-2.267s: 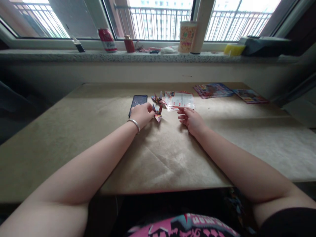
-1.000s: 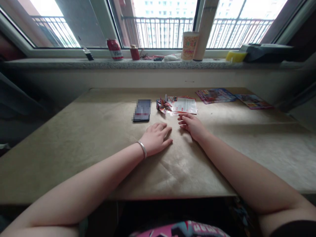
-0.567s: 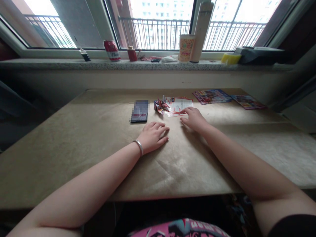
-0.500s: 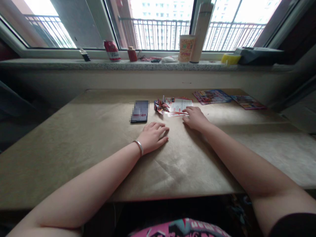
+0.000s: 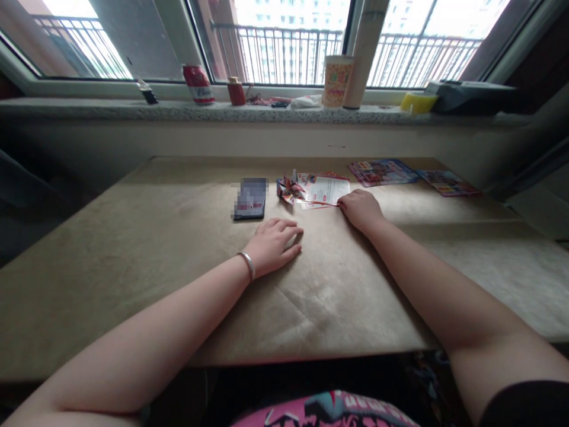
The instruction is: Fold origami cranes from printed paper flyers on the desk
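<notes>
My left hand (image 5: pixel 274 246), with a silver bangle at the wrist, lies palm down on the table with its fingers spread and nothing in it. Just beyond its fingertips is a dark phone (image 5: pixel 251 200), partly blurred out. My right hand (image 5: pixel 362 209) is closed, thumb and fingers pinching the near right corner of a white printed sheet with red edges (image 5: pixel 329 188). Other printed paper shows under that sheet. At its left end stands a folded paper flower (image 5: pixel 291 188) in red, white and dark colours.
Colourful printed booklets (image 5: pixel 383 172) lie at the back right, with another printed piece (image 5: pixel 448 182) beside them. On the windowsill (image 5: pixel 267 114) stand a red-and-white can (image 5: pixel 198 85), a small red bottle (image 5: pixel 236 92), a patterned cup (image 5: pixel 336 82), a yellow roll (image 5: pixel 418 103) and a dark case (image 5: pixel 475 98).
My right hand has moved slightly right and its fingers have closed on the sheet's corner. My left hand has stayed in place. The view has tilted slightly.
</notes>
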`<state>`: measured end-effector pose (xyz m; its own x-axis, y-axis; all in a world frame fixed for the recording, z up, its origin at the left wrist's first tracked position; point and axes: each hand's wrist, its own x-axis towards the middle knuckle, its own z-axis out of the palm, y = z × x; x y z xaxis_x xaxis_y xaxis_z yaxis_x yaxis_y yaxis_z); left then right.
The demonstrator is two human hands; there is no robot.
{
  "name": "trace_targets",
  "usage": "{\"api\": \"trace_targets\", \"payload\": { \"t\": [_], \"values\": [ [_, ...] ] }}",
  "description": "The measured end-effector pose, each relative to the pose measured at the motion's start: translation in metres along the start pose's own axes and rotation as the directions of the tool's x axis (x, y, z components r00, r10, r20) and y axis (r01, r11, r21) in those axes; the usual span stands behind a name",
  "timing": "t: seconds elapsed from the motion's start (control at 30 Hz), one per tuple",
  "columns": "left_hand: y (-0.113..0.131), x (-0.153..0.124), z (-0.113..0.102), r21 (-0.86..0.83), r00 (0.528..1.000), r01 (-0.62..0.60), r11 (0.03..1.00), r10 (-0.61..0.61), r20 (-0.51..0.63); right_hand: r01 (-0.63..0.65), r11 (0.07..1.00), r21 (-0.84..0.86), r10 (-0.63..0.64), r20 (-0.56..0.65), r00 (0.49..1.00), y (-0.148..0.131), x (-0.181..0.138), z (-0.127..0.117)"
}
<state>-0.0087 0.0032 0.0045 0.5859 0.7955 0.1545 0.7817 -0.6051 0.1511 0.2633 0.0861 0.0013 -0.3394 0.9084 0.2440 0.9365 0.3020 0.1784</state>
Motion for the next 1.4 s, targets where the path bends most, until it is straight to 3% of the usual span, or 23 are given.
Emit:
{"api": "trace_targets", "payload": {
  "t": [0.3, 0.63, 0.93, 1.17, 1.4],
  "values": [
    [-0.001, 0.0, 0.0, -0.008, 1.0, -0.006, 1.0, 0.006, 0.0, -0.03, 0.987, -0.155, 0.021, -0.056, 0.998, -0.001, -0.007, 0.0],
    [-0.002, -0.001, 0.0, 0.0, 1.0, -0.008, 1.0, 0.008, -0.002, -0.054, 0.985, -0.163, 0.037, -0.103, 0.994, -0.005, -0.012, -0.006],
    [-0.002, 0.0, 0.0, -0.004, 1.0, -0.012, 1.0, 0.012, 0.012, -0.088, 0.992, -0.093, 0.087, -0.021, 0.996, -0.004, -0.013, -0.008],
    [-0.002, 0.0, 0.0, -0.032, 1.0, 0.014, 0.999, -0.014, 0.007, 0.154, 0.981, -0.119, -0.161, -0.052, 0.986, -0.019, -0.029, -0.021],
    [-0.001, -0.001, 0.002, -0.075, 0.998, 0.06, 0.995, -0.062, -0.016, 0.385, 0.897, 0.216, -0.377, -0.082, 0.923, -0.043, -0.047, -0.026]
  ]
}}
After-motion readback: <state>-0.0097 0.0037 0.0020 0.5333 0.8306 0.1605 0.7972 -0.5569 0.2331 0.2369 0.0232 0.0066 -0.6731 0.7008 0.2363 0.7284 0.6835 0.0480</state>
